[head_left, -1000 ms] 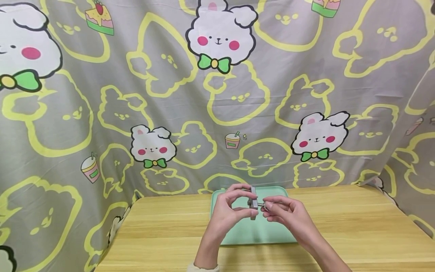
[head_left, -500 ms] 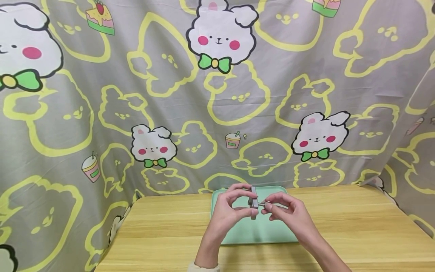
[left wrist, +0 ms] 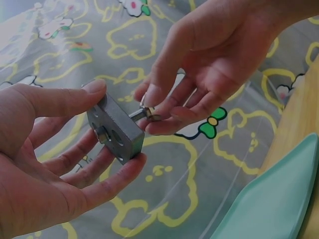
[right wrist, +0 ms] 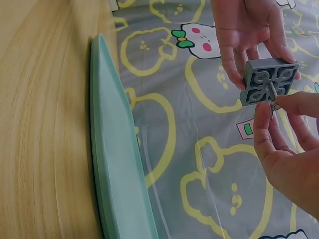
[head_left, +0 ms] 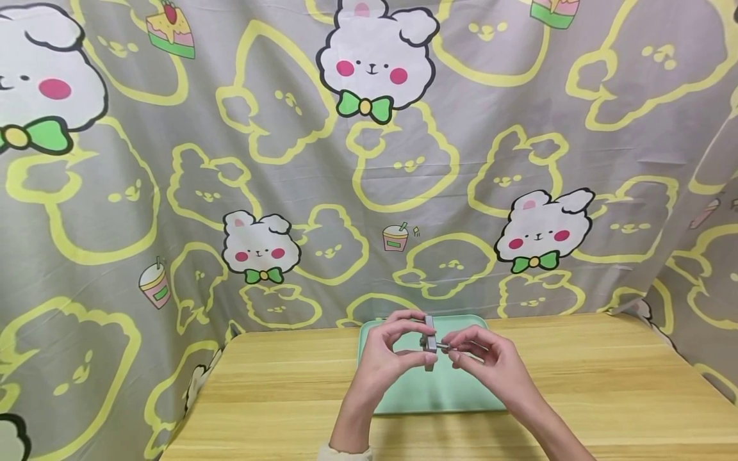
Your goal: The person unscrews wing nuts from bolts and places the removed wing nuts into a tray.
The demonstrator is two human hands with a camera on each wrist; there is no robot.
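Note:
My left hand grips a grey square block by its edges, thumb on one side and fingers on the other. A bolt passes through the block's middle; its head shows on the face turned toward the left wrist camera, among several round holes. In the right wrist view the block's ribbed, hollow back faces out, with the threaded shank standing from its centre. At the shank's outer end sits a metal wing nut. My right hand pinches that nut between thumb and fingers. Both hands are raised above a mint-green tray.
The tray lies on a wood-grain table. Behind and beside the table hangs a grey curtain printed with rabbits and yellow outlines.
The fingers of my right hand have shifted around the wing nut, the index and thumb changing position. My left hand and the block stay almost still.

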